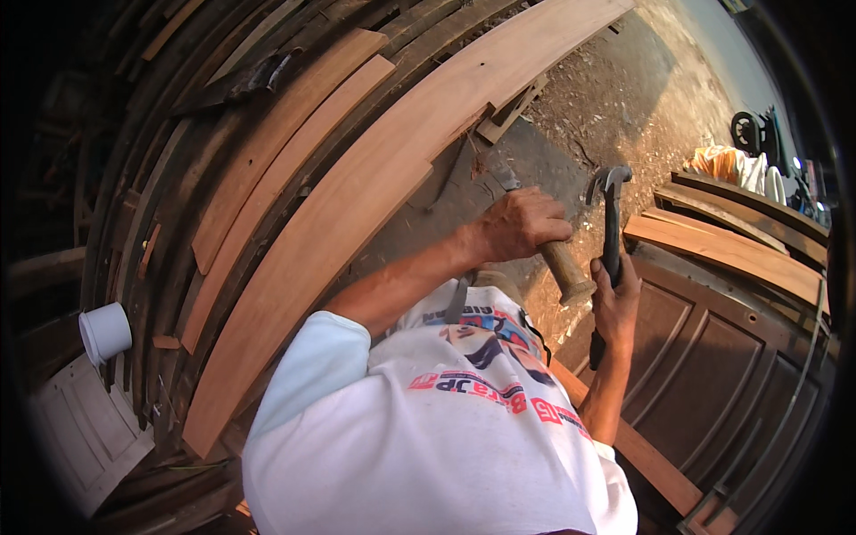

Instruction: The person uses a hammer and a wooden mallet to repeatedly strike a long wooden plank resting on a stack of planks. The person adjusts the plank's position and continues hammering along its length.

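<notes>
My left hand (524, 225) is closed around a chisel (565, 275). Its wooden handle sticks out toward me, and the metal blade shows past the knuckles, pointing at the long board's notched edge; whether it touches the wood I cannot tell. A claw hammer (612, 214) stands upright in my right hand (618, 303), gripped around the dark handle, its head raised beyond the fist and apart from the chisel. The long reddish board (357, 203) runs diagonally on my left, with a cut-out along its right edge beside the chisel.
More planks (290, 147) lie stacked further left, near a white bucket (105, 333) and a pale panel (87, 423). On my right a brown panelled door (691, 348) lies below several boards (727, 245). Wood chips litter the ground (615, 107) ahead.
</notes>
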A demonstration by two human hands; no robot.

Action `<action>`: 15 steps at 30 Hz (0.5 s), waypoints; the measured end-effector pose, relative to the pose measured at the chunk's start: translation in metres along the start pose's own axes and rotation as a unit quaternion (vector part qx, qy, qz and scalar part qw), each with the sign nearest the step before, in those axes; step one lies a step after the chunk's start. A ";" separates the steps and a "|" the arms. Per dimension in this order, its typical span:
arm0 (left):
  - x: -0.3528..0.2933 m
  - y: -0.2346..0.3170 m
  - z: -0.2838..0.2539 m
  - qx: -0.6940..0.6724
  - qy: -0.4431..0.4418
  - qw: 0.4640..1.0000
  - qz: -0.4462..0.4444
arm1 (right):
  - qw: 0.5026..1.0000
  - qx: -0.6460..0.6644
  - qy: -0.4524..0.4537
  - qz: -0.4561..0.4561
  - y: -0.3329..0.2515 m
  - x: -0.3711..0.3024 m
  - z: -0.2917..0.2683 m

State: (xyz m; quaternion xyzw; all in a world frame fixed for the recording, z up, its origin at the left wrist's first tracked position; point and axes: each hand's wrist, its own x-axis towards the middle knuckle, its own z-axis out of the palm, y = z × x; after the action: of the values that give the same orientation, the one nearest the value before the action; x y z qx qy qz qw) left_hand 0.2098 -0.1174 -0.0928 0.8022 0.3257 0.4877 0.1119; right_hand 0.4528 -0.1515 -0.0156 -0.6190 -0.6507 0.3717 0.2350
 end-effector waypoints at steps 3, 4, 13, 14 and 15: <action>-0.003 -0.013 -0.005 0.031 0.005 0.999 -0.022 | 0.999 0.046 0.012 0.017 0.023 -0.012 0.007; -0.004 -0.015 -0.006 0.022 0.014 0.999 -0.027 | 0.999 0.040 0.011 0.031 0.026 -0.017 0.007; -0.001 -0.001 -0.052 -0.143 0.176 0.952 -0.205 | 0.995 0.066 -0.022 0.073 0.038 -0.031 0.032; 0.006 0.002 -0.065 -0.174 0.208 0.922 -0.276 | 0.996 0.065 -0.022 0.064 0.042 -0.029 0.034; 0.009 0.003 -0.076 -0.202 0.240 0.885 -0.345 | 0.996 0.062 -0.024 0.054 0.045 -0.027 0.035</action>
State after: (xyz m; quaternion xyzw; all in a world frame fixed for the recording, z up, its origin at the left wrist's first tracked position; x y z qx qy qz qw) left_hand 0.1490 -0.1249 -0.0468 0.4575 0.4936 0.6511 0.3508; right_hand 0.4576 -0.1868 -0.0680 -0.6283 -0.5975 0.4381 0.2373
